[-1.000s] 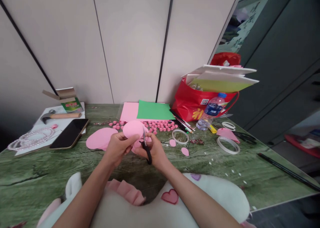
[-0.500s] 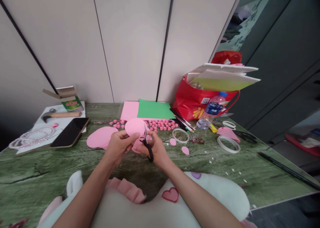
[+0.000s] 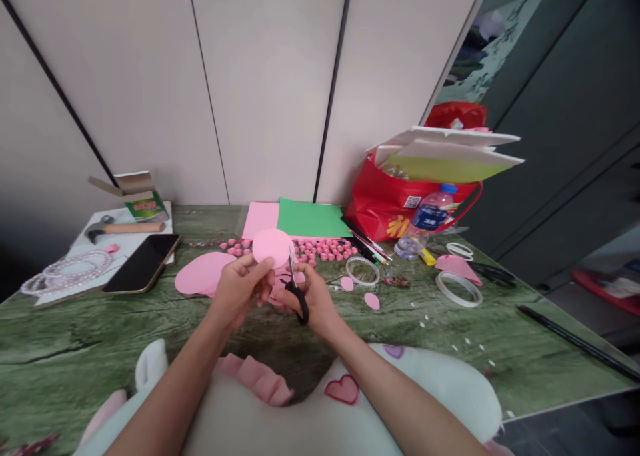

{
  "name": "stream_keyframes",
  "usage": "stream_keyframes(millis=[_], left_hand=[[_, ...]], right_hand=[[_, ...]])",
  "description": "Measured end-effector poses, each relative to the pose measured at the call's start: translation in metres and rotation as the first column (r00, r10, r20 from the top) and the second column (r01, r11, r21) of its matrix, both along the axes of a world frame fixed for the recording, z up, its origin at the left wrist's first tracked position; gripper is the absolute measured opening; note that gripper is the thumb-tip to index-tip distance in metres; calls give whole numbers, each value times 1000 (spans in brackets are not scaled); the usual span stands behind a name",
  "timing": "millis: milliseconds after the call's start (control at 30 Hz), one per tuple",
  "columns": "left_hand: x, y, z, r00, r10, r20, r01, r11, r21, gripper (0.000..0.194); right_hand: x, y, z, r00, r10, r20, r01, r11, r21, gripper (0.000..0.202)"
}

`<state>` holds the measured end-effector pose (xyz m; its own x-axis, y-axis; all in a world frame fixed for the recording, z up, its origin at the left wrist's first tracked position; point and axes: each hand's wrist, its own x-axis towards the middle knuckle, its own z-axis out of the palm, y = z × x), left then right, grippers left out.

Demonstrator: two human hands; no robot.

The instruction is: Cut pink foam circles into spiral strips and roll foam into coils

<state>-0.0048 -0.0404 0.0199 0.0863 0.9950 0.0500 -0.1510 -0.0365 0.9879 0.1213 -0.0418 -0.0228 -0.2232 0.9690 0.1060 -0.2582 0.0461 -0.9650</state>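
Between the thumb and fingers of my left hand [image 3: 243, 286] is a round pink paper disc [image 3: 270, 246], held up above the table. My right hand [image 3: 314, 299] grips black-handled scissors [image 3: 302, 304], their blades pointing up along the disc's right edge. Whether the blades touch the paper I cannot tell. Beneath and behind my hands lie more pink paper pieces, partly hidden. Larger pink paper ovals [image 3: 197, 274] are stacked to the left of my left hand. Beyond the disc several small pink rolled pieces [image 3: 325, 249] are scattered.
Green paper [image 3: 310, 218] lies at the back beside pink sheets. Rightward stand a water bottle [image 3: 427, 221] and a red bag [image 3: 373, 206]; tape rolls [image 3: 459, 289] lie nearer. A phone [image 3: 143, 264], hammer [image 3: 130, 228] and bead strings [image 3: 67, 274] are left. A plush [image 3: 280, 423] fills the front.
The disc in my left hand has risen slightly and turned a little, with the left fingers shifting on it. My right hand and the scissors stay almost in place.
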Motion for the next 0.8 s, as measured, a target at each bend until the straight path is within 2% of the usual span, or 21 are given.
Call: stream_keyframes(millis=[67, 167, 400, 800], left_hand=[[0, 0, -1, 1000, -23, 5, 23, 1000, -2, 21], [0, 0, -3, 999, 10, -37, -11, 1000, -2, 23], [0, 2, -5, 991, 39, -126, -40, 999, -7, 25], [0, 2, -6, 994, 27, -102, -27, 1000, 1, 26]], right_hand=[[-1, -1, 0, 1000, 5, 18, -5, 1000, 4, 59], [-2, -3, 1, 999, 23, 41, -23, 1000, -9, 61], [-1, -1, 2, 1000, -3, -5, 3, 1000, 21, 59], [-2, 0, -1, 999, -3, -39, 1, 999, -47, 61]])
